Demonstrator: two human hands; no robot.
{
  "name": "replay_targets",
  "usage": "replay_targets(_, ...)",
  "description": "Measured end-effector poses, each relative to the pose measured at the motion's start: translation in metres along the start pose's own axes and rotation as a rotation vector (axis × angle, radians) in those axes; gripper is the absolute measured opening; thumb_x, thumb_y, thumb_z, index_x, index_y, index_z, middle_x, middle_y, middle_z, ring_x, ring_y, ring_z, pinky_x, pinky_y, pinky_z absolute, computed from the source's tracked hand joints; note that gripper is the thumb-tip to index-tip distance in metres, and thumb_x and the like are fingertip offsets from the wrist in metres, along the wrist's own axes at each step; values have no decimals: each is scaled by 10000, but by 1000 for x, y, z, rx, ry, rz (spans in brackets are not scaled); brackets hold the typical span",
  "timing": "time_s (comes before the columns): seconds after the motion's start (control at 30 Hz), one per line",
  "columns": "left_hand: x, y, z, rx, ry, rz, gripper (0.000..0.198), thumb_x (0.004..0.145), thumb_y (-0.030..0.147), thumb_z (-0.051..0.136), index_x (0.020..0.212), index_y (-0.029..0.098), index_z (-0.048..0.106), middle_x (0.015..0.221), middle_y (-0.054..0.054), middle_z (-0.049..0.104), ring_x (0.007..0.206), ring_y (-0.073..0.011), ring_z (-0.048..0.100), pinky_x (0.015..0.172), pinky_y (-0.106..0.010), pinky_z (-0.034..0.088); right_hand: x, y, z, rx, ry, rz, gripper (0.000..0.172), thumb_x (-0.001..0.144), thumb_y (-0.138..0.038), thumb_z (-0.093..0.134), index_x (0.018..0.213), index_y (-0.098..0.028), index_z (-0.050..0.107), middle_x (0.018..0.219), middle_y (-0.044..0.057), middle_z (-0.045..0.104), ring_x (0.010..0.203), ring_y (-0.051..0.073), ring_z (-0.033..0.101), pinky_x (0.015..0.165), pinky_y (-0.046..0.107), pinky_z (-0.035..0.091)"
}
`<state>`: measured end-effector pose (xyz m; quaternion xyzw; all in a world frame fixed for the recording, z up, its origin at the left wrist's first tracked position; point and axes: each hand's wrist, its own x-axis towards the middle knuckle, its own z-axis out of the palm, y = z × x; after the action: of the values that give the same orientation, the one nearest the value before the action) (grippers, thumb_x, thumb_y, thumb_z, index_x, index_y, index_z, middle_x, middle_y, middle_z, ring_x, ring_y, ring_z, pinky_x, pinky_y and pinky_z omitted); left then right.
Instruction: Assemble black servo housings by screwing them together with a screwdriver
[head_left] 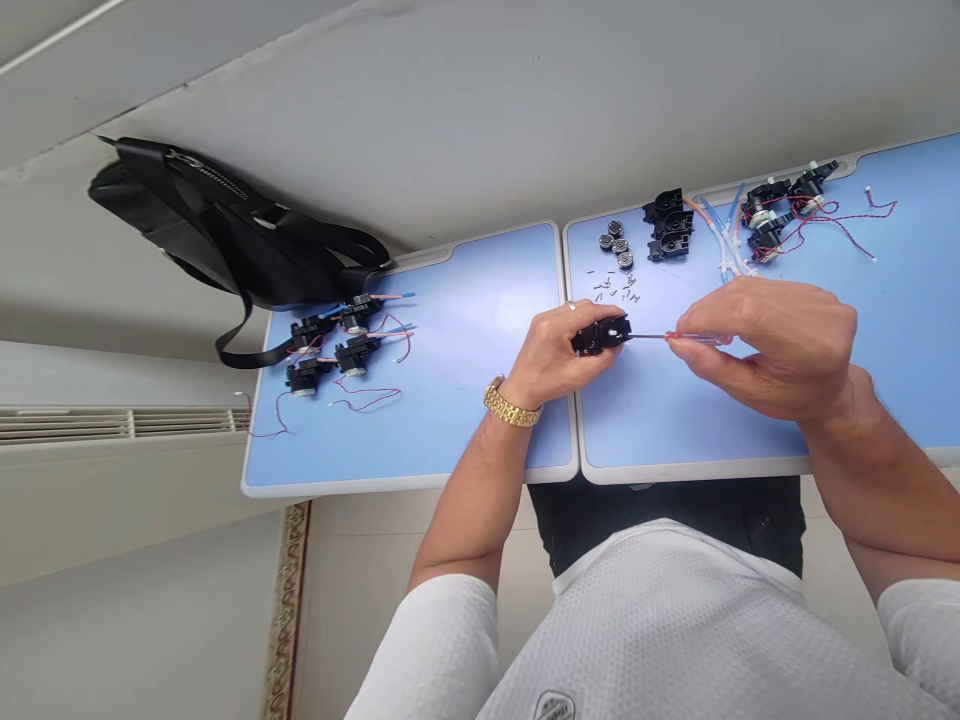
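My left hand (559, 350), with a gold watch on its wrist, is closed around a small black plastic housing (600, 336) above the seam of the two tables. In my right hand (780, 345) is a screwdriver (705, 338) with a clear reddish handle, gripped between thumb and fingers. Its thin shaft points left, and the tip meets the right end of the housing. Whether a screw sits under the tip is too small to tell. Just beyond the housing lie several loose screws (616, 290) and several small round metal motors (619, 246).
Black plastic shells (669, 225) and clear-blue tubes (726, 240) lie at the back. Assembled black units with red wires (769, 235) are at the far right. Similar units (352, 355) stand on the left table (450, 400), near a black bag (225, 225) against the wall.
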<state>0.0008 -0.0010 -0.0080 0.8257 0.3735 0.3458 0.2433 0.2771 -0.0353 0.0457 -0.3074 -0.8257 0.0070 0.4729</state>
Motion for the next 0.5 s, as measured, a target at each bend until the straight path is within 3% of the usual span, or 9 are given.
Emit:
replay_targets(0.13,0,1,0,-9,1,0,290,929,270,783,1210,247,850,975,-23,858,805,-166,748,757,-324,618,0,-1,0,-36,-32,27,193,1124,-328,725,935,-302,752,699,-63,740,610,157,697,611,324,546)
replay_targets(0.5,-1,0,1,-4,-3,13,306,921,244,787,1223,259,834,1010,-23,869,835,-167,768,763,-330,626,-1,0,0,-35,-18,50,172,1113,-352,748,945,-313,757,702,-71,750,615,161,719,613,332,554)
